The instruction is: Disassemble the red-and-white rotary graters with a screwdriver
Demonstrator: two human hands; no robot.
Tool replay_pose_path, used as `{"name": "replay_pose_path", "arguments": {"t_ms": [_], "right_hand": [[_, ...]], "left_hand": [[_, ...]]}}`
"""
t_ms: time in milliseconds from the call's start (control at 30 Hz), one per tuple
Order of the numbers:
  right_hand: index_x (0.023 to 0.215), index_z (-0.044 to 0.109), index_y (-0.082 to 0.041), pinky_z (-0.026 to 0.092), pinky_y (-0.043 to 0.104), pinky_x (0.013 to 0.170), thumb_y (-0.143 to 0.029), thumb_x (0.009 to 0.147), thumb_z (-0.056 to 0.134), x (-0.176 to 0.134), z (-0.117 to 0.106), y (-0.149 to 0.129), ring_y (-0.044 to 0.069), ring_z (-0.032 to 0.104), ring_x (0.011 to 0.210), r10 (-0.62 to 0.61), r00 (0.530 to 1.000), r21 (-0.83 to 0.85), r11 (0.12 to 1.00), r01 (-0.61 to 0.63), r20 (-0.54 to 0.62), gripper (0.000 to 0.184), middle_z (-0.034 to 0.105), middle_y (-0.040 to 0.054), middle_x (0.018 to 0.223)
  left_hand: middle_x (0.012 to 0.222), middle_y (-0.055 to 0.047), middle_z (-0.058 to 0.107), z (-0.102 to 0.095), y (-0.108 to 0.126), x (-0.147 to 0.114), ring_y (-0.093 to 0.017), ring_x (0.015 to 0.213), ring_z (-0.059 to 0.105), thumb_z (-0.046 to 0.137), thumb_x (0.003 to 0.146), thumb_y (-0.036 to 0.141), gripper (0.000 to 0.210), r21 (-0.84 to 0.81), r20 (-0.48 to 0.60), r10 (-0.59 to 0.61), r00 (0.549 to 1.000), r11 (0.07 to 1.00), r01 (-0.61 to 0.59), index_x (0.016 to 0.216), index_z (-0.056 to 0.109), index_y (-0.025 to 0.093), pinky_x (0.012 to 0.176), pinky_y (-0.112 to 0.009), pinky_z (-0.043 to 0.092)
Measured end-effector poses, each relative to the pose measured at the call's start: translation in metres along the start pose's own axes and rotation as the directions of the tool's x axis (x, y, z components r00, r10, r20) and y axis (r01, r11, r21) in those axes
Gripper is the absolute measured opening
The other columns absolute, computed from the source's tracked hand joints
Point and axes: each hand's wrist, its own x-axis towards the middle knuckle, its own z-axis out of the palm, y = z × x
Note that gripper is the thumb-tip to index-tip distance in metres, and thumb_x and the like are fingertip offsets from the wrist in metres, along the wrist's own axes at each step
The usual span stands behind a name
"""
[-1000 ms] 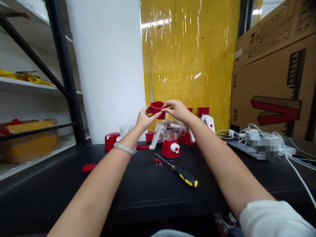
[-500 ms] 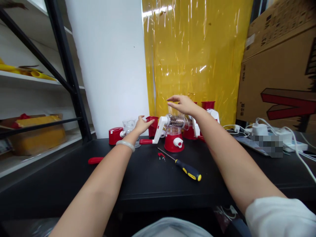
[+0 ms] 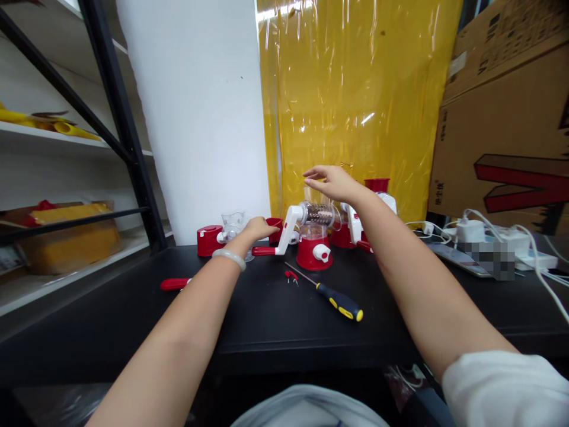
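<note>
My left hand [image 3: 259,229] is at a red hopper [image 3: 275,222] at the back of the table, its thumb over the rim and its fingers closed around the side; the far fingers are hidden. My right hand [image 3: 331,181] hovers with fingers stretched above a rotary grater [image 3: 313,252], holding nothing that I can see. This grater has a red base, a perforated metal drum [image 3: 317,213] and a white crank [image 3: 290,228] with a red handle. Left of it are a red base part [image 3: 208,240] and a clear plastic housing [image 3: 233,222], partly behind my left wrist.
A screwdriver [image 3: 340,301] lies in front of the grater, with small red parts [image 3: 291,276] by its tip. A red handle [image 3: 175,284] lies left. More graters [image 3: 376,185] stand behind my right arm. Chargers, cables and a phone [image 3: 457,260] are right, before a large carton [image 3: 502,130].
My left hand has moved slightly right and closed on the red hopper, which now sits lower. My right hand stays almost in place above the grater. The view has shifted slightly.
</note>
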Motion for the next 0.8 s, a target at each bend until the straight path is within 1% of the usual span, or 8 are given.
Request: {"name": "replay_pose_path", "arguments": {"t_ms": [133,267,400,500,600,700,800], "right_hand": [[0.112,0.070,-0.020,0.049,0.046,0.097,-0.039,0.089,0.060,-0.001,-0.002,-0.003,0.024,0.067,0.106,0.007,1.000,-0.009,1.000,-0.007,0.006,0.032,0.073,0.0101,0.109],[0.111,0.070,-0.019,0.050,0.044,0.097,-0.037,0.089,0.061,-0.002,-0.004,-0.005,0.024,0.067,0.106,0.025,1.000,-0.007,1.000,-0.025,0.008,0.031,0.073,0.0102,0.110],[0.110,0.071,-0.018,0.050,0.044,0.096,-0.038,0.088,0.061,-0.003,-0.005,-0.005,0.024,0.067,0.104,0.023,1.000,-0.024,0.999,-0.023,0.006,0.031,0.073,0.0105,0.109],[0.112,0.070,-0.017,0.051,0.044,0.095,-0.038,0.088,0.060,-0.003,-0.006,-0.005,0.024,0.067,0.102,0.023,1.000,-0.033,0.999,-0.022,0.001,0.032,0.073,0.0112,0.108],[0.113,0.070,-0.018,0.051,0.044,0.094,-0.038,0.088,0.061,-0.004,-0.006,-0.006,0.024,0.067,0.101,0.032,1.000,-0.030,0.999,-0.031,0.002,0.033,0.073,0.0115,0.107],[0.113,0.070,-0.018,0.051,0.044,0.093,-0.038,0.088,0.061,-0.004,-0.008,-0.008,0.024,0.067,0.100,0.048,0.999,-0.033,0.998,-0.048,0.006,0.034,0.073,0.0117,0.106],[0.114,0.070,-0.017,0.051,0.043,0.092,-0.039,0.088,0.060,-0.005,-0.009,-0.008,0.024,0.067,0.099,0.058,0.998,-0.042,0.997,-0.057,0.006,0.035,0.073,0.0121,0.106]], "left_hand": [[0.083,-0.016,0.074,-0.006,0.002,-0.006,-0.028,0.077,0.070,0.066,0.068,0.047,0.039,0.020,0.080,0.009,0.997,1.000,-0.011,0.082,0.071,0.011,0.060,-0.028,0.047],[0.071,-0.010,0.072,-0.009,0.001,-0.012,-0.024,0.068,0.067,0.067,0.063,0.039,0.027,0.031,0.168,0.038,0.985,0.999,-0.043,0.073,0.071,0.014,0.056,-0.027,0.045],[0.067,-0.005,0.069,-0.010,0.000,-0.015,-0.021,0.063,0.064,0.062,0.061,0.030,0.018,0.035,0.233,0.073,0.970,0.996,-0.083,0.069,0.070,0.017,0.054,-0.025,0.043],[0.065,-0.005,0.068,-0.010,0.000,-0.016,-0.021,0.066,0.064,0.057,0.059,0.024,0.016,0.071,0.241,0.083,0.967,0.992,-0.103,0.067,0.070,0.017,0.056,-0.026,0.043],[0.069,-0.007,0.070,-0.011,0.000,-0.016,-0.024,0.074,0.065,0.056,0.059,0.020,0.015,0.116,0.229,0.088,0.969,0.986,-0.117,0.065,0.070,0.018,0.063,-0.028,0.046],[0.070,-0.009,0.071,-0.011,-0.002,-0.012,-0.026,0.080,0.067,0.059,0.057,0.017,0.009,0.152,0.222,0.078,0.972,0.982,-0.114,0.059,0.068,0.019,0.070,-0.029,0.047],[0.065,-0.011,0.070,-0.009,-0.007,-0.006,-0.029,0.083,0.068,0.064,0.054,0.016,0.004,0.156,0.200,0.054,0.978,0.984,-0.086,0.054,0.066,0.019,0.073,-0.030,0.047]]}}
